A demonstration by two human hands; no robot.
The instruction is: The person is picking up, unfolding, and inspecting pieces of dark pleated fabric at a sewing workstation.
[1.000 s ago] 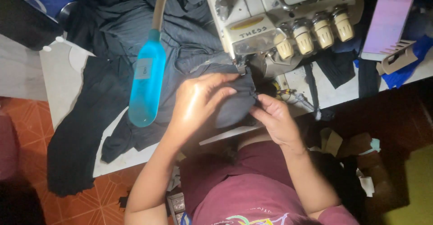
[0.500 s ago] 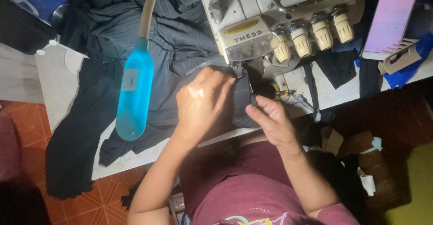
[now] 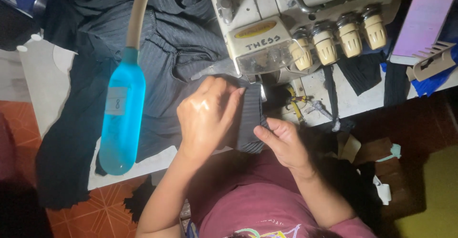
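Left hand [image 3: 207, 118] pressed flat, fingers spread, on dark fabric [image 3: 250, 118]; right hand [image 3: 281, 140] pinched its edge. Best fed straight, taut, toward sewing machine [image 3: 260, 42].

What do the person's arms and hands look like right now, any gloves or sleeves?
Both hands are bare: no gloves, rings or watch visible on the left hand or the right hand. The forearms are uncovered too. The person wears a short-sleeved maroon shirt with a coloured print on the front.

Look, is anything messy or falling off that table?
Yes. The dark cloth lies bunched beside the sewing machine, and one end droops over the table edge towards the floor. Cloth scraps lie scattered at right.
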